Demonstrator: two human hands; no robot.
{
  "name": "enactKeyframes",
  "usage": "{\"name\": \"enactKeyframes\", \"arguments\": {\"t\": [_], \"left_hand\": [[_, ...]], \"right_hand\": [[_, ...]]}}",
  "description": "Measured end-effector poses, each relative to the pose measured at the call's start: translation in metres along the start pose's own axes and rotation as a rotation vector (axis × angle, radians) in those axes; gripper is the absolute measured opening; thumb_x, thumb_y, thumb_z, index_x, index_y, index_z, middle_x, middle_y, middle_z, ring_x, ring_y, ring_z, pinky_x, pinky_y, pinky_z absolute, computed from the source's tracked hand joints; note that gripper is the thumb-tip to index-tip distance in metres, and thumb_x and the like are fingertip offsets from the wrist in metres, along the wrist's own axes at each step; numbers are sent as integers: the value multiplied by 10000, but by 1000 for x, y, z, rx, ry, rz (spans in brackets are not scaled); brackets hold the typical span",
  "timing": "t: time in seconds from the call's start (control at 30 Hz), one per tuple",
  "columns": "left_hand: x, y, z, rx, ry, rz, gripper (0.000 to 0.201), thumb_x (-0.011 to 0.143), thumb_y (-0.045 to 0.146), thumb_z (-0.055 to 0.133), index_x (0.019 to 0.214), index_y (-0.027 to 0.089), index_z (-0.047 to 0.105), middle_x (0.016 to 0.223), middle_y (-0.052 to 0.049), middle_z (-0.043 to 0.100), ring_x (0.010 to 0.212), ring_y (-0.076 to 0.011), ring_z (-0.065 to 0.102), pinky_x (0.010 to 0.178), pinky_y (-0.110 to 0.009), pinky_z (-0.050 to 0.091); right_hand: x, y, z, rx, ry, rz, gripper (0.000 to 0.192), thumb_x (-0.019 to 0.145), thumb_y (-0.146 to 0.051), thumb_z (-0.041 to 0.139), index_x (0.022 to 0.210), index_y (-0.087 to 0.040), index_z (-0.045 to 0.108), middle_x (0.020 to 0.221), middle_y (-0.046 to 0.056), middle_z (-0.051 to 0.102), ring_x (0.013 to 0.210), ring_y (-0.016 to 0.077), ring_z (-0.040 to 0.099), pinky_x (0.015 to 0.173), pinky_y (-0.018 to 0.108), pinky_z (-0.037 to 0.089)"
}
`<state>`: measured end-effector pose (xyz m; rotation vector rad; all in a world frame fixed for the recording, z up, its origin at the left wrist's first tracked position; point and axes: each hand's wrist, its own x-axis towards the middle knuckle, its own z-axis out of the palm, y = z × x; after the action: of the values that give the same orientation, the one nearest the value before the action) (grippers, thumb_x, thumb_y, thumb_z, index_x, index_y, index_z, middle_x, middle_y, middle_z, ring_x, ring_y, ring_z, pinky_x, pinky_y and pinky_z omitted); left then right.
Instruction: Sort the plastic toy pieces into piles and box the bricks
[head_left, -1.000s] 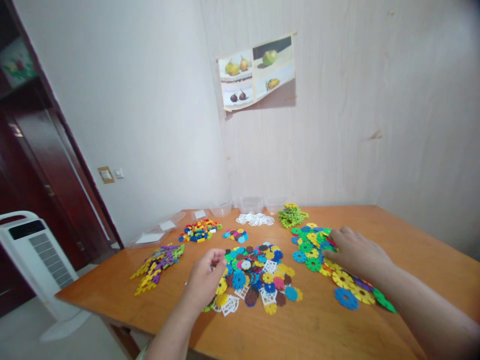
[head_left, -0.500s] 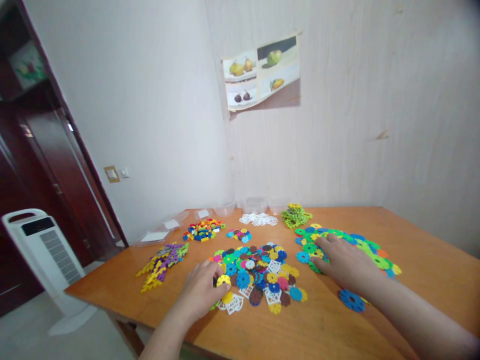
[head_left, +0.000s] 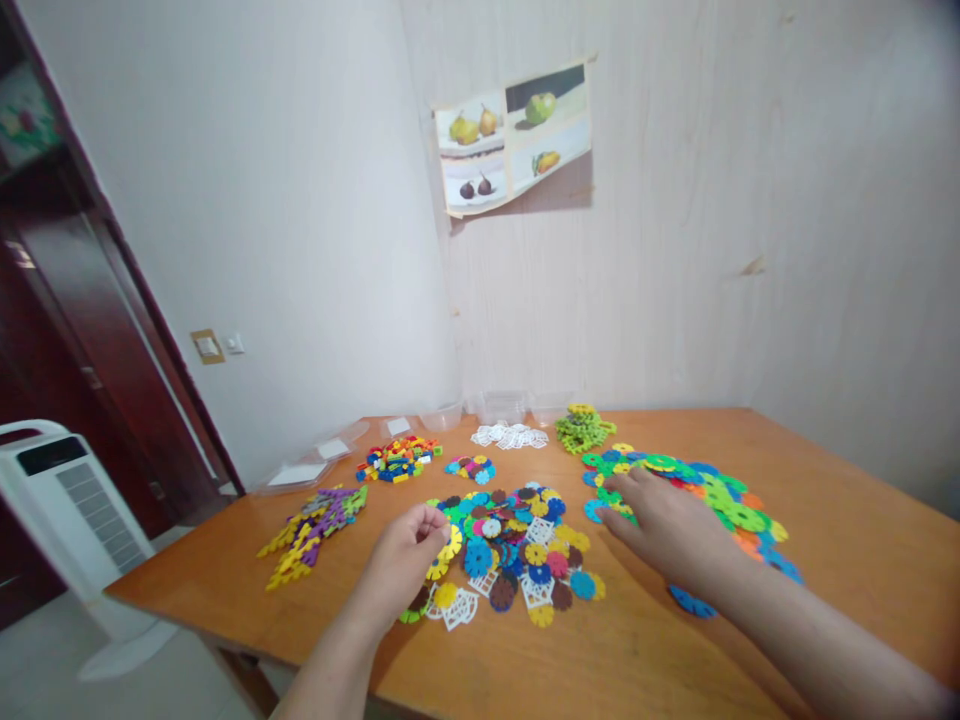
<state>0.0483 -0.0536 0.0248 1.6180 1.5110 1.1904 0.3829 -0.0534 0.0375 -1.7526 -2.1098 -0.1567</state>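
Note:
My left hand (head_left: 401, 562) pinches a yellow flower-shaped disc (head_left: 450, 543) at the left edge of a mixed pile of small coloured discs (head_left: 517, 550) in the middle of the wooden table (head_left: 615, 650). My right hand (head_left: 667, 530) lies flat, fingers spread, on the near-left part of a pile of larger green, blue and yellow discs (head_left: 712, 495). One big blue disc (head_left: 686, 603) shows beside my right forearm.
Further back lie a purple and yellow strip pile (head_left: 311, 520), small bricks (head_left: 397, 460), a small disc cluster (head_left: 470, 467), white square pieces (head_left: 510, 436) and green pieces (head_left: 581, 428). Clear tubs (head_left: 499, 407) line the wall. A white fan heater (head_left: 67, 500) stands at the left.
My left hand took a yellow disc from the pile's left edge and lifted it slightly. My right hand slid left over the large discs, uncovering those on the right.

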Motion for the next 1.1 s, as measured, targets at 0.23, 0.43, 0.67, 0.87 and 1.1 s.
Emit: {"name": "enactKeyframes", "arguments": {"t": [0.23, 0.43, 0.67, 0.87, 1.1], "left_hand": [[-2, 32, 49, -167, -154, -16, 241, 789, 360, 657, 947, 180, 630, 797, -10, 636, 701, -133, 561, 663, -239, 435], [-7, 52, 89, -334, -384, -26, 349, 797, 365, 706, 1070, 186, 584, 708, 32, 571, 596, -98, 506, 575, -210, 397], [-13, 52, 100, -427, -430, -66, 427, 786, 412, 724, 1117, 199, 559, 671, 57, 537, 559, -100, 521, 546, -213, 411], [-6, 43, 93, -342, -274, -1, 286, 805, 376, 684, 996, 178, 608, 707, 19, 598, 609, -104, 544, 603, -220, 423], [3, 36, 80, -295, -162, 17, 240, 821, 367, 644, 963, 173, 645, 801, -28, 664, 714, -133, 587, 680, -240, 454]], "right_hand": [[-18, -42, -11, 240, -12, -267, 371, 934, -390, 532, 1246, -217, 635, 1101, 96, 660, 968, 236, 630, 818, 328, 452], [-26, -56, -10, 256, -39, -324, 378, 895, -378, 593, 1243, -234, 613, 1051, 59, 654, 965, 217, 603, 789, 297, 428], [-20, -48, -7, 162, -51, -281, 215, 895, -378, 586, 1004, -212, 666, 958, 50, 645, 874, 201, 602, 725, 291, 401], [-2, -10, -13, -20, 8, -48, 252, 893, -336, 526, 1055, -185, 646, 1062, 112, 632, 987, 261, 604, 775, 330, 415], [13, 34, -17, -196, -91, 202, 263, 872, -348, 500, 971, -159, 655, 1037, 164, 646, 996, 320, 637, 724, 364, 421]]}}
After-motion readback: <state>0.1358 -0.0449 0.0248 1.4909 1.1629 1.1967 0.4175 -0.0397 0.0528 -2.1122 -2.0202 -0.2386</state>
